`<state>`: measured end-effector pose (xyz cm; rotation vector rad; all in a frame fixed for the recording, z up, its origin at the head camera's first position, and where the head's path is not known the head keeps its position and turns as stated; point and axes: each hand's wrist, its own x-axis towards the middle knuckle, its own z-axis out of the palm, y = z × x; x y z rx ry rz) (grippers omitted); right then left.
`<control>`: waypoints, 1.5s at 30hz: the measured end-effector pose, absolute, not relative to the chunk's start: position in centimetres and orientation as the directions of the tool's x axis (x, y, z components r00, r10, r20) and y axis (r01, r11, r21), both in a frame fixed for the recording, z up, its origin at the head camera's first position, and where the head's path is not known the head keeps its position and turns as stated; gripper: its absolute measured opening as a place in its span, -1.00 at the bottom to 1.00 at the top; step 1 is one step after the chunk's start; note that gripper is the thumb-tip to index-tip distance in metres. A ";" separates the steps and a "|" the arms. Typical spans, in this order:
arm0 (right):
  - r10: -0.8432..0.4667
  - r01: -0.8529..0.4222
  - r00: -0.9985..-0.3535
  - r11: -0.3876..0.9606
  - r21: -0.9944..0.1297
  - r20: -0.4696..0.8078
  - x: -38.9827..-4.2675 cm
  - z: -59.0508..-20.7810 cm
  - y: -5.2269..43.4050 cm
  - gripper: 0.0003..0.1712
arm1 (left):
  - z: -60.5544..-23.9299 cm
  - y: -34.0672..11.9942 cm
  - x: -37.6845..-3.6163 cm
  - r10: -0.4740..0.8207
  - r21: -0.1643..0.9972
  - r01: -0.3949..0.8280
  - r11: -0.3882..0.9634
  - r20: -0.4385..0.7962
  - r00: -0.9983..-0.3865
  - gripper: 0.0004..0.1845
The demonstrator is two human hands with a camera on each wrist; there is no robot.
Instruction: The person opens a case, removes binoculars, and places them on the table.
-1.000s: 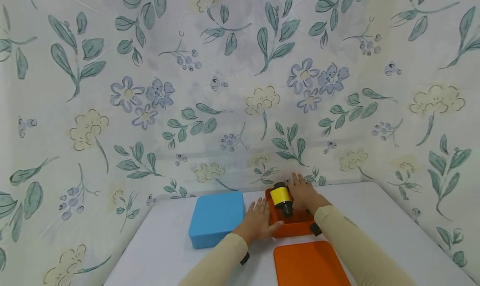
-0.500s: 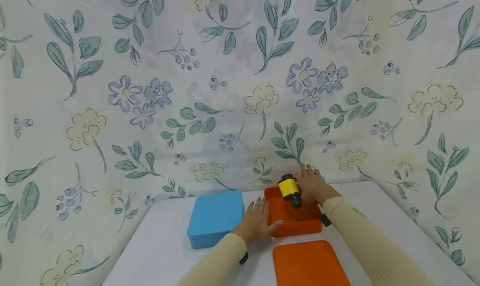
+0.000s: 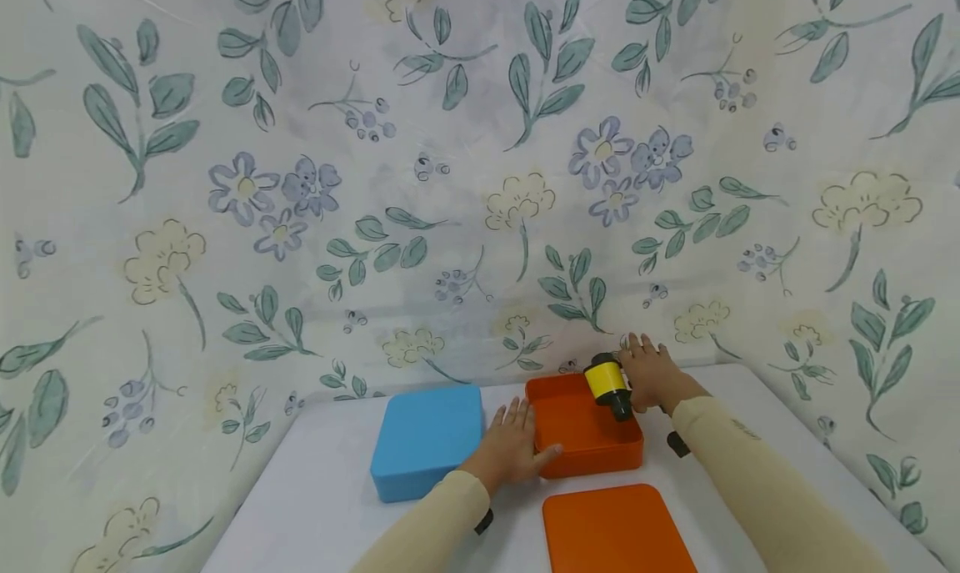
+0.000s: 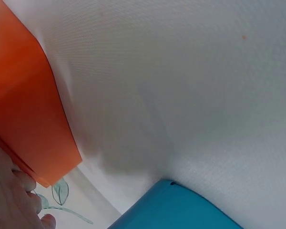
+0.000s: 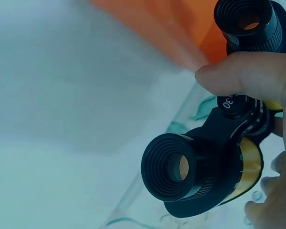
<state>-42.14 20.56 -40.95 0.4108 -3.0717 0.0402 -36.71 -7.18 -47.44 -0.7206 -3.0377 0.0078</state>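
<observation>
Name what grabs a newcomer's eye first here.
Yellow-and-black binoculars held by the right hand above the far right corner of an open orange box. The left hand rests on that box's left side, between it and a blue box; an orange lid lies nearer.

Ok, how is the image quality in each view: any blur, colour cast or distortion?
Head view: evenly lit, sharp, wide-angle bending at the edges. Left wrist view: soft, the orange plastic box blurred. Right wrist view: bluish cast, the black-and-yellow binoculars sharp, the background blurred.
</observation>
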 end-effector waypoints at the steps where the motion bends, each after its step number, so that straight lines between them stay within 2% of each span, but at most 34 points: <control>1: -0.255 -0.256 -0.966 0.966 -0.018 0.040 -42.2 -41.1 20.9 0.13 | -47.5 -7.2 -36.7 0.449 -0.007 0.448 0.894 0.019 -0.894 0.10; 8: -0.252 -0.252 -0.967 0.967 -0.028 0.023 -42.0 -41.8 23.2 0.17 | -47.5 -7.3 -36.7 0.445 0.001 0.445 0.896 0.023 -0.895 0.09; 45: -0.134 -0.133 -0.988 0.991 -0.018 -0.074 -40.2 -44.1 28.9 -0.13 | -47.8 -7.4 -37.0 0.464 0.019 0.464 0.885 0.016 -0.886 0.08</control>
